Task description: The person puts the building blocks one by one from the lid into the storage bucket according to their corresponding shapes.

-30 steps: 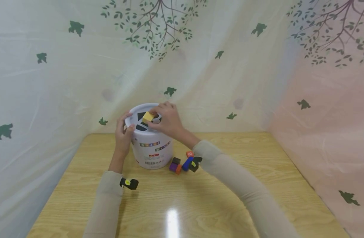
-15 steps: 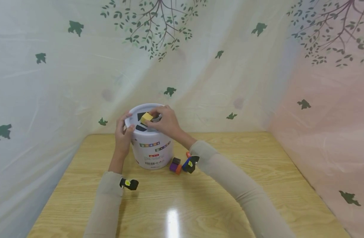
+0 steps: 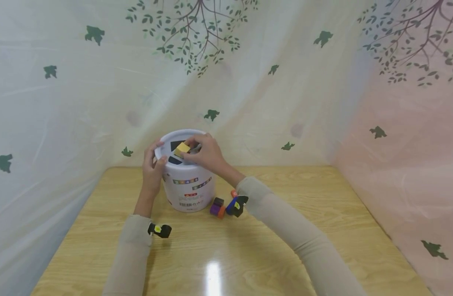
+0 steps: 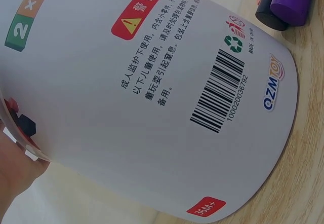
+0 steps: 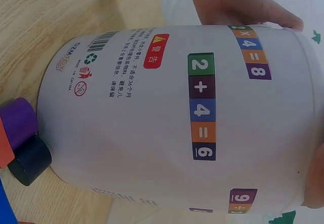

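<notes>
A white cylindrical tub [image 3: 187, 189] with printed number sums stands upright on the table, its lid pierced by dark shaped holes [image 3: 174, 160]. My left hand [image 3: 151, 176] grips the tub's rim at the left, the thumb over the near edge. Between thumb and fingers, my right hand [image 3: 208, 154] pinches a yellow block [image 3: 182, 149] just above the lid. Whether the block touches a hole's edge I cannot tell. In the right wrist view, the left hand [image 5: 235, 3] lies against the tub's side; the yellow block is out of sight there.
Beside the tub's base lie a black block [image 3: 219, 201], a purple block [image 3: 216, 210], an orange block [image 3: 221, 212], a partly hidden blue block [image 3: 230, 205] and a red-orange block [image 3: 234, 193]. The wooden table [image 3: 285, 263] meets a patterned curtain [image 3: 248, 135] behind.
My right hand has shifted a little left and lower over the lid, bringing the yellow block slightly down with it. The left hand has kept its hold on the rim.
</notes>
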{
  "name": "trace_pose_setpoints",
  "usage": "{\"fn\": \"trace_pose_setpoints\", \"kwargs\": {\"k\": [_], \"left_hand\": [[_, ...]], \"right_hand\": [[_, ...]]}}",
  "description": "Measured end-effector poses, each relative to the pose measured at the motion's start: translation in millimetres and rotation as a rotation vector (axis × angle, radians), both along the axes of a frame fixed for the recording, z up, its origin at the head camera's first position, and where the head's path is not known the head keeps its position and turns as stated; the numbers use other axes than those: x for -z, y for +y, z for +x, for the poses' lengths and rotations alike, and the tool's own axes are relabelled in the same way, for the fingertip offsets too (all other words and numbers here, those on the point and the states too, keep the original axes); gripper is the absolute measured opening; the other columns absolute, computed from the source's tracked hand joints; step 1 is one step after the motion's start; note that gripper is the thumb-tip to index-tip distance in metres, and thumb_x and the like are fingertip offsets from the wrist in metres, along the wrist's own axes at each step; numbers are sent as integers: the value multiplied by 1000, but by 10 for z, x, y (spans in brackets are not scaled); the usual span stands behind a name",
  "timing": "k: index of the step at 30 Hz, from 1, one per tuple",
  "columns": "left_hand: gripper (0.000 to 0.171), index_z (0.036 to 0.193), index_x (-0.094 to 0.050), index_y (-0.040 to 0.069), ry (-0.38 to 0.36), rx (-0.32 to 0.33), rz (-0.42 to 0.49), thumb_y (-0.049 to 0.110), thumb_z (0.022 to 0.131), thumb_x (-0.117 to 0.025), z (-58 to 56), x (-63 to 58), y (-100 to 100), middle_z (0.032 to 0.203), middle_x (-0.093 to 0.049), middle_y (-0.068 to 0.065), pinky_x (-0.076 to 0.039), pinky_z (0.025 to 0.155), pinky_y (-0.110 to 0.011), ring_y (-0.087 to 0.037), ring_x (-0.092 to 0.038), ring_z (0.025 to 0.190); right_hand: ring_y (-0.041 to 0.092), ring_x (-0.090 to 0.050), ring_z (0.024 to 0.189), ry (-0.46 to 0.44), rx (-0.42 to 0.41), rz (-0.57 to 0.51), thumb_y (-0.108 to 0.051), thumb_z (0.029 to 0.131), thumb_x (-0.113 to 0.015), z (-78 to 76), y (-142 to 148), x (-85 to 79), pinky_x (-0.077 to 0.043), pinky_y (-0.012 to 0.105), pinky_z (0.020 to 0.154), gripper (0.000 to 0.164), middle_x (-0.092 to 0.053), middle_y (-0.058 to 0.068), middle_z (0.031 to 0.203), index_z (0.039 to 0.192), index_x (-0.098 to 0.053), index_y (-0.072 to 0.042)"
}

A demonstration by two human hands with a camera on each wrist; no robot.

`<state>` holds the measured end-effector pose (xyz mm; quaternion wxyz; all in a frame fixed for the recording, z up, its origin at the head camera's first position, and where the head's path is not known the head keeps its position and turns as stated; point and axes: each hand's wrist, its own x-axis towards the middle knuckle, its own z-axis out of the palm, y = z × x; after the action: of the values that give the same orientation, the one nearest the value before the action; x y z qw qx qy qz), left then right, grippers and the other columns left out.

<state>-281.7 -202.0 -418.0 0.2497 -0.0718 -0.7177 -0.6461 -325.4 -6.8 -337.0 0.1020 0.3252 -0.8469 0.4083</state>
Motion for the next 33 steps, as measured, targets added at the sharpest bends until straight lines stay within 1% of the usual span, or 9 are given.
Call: {"fn": "trace_pose_setpoints", "kwargs": {"k": [5, 9, 13, 16, 22, 27, 33], "left_hand": [[58, 152, -43, 15, -2, -3, -4, 26, 95, -49, -14, 6, -7, 165, -27, 0, -33, 123, -55, -25, -33, 148], [60, 153, -41, 10, -21, -4, 10, 22, 94, -48, -24, 0, -8, 167, -24, -5, -31, 124, -57, -28, -30, 150], [59, 152, -43, 12, -24, -3, 19, 23, 95, -49, -10, -3, -5, 167, -25, -2, -31, 124, -56, -26, -29, 152], [57, 152, -44, 16, -14, 1, 18, 24, 95, -50, 0, 2, -3, 166, -26, 2, -33, 123, -56, -25, -32, 150], [58, 152, -43, 16, -11, 0, 23, 23, 96, -49, 6, 9, 5, 166, -27, 1, -37, 120, -58, -27, -36, 146], [56, 151, -45, 15, 9, -1, 32, 22, 95, -51, 5, 16, 9, 163, -30, 2, -38, 120, -57, -23, -38, 144], [56, 151, -45, 15, 15, -2, 29, 22, 95, -51, 1, 16, 17, 163, -31, 4, -39, 119, -57, -21, -39, 143]], "right_hand": [[18, -57, 101, -22, -3, -16, -25, 82, -84, -4, 11, 4, -53, 23, 85, 35, -67, 6, 101, 111, -73, -8], [18, -58, 102, -46, -13, -15, -26, 82, -84, 0, 19, 1, -55, 23, 85, 36, -65, 5, 103, 111, -73, -9], [18, -59, 102, -61, -23, -8, -26, 82, -84, 9, 26, -3, -56, 22, 84, 35, -64, 6, 105, 111, -73, -9], [18, -58, 101, -50, -25, -3, -26, 82, -84, 9, 32, -2, -55, 21, 84, 35, -65, 5, 103, 110, -73, -8], [17, -57, 102, -38, -28, 5, -27, 82, -84, 12, 33, -2, -54, 21, 85, 35, -67, 4, 102, 110, -73, -9], [18, -59, 103, -21, -35, 4, -27, 82, -84, 9, 31, -1, -55, 22, 86, 38, -69, 5, 104, 112, -74, -8], [19, -61, 102, 10, -49, -5, -27, 81, -85, 0, 32, -4, -56, 21, 86, 39, -71, 6, 104, 112, -74, -6]]}}
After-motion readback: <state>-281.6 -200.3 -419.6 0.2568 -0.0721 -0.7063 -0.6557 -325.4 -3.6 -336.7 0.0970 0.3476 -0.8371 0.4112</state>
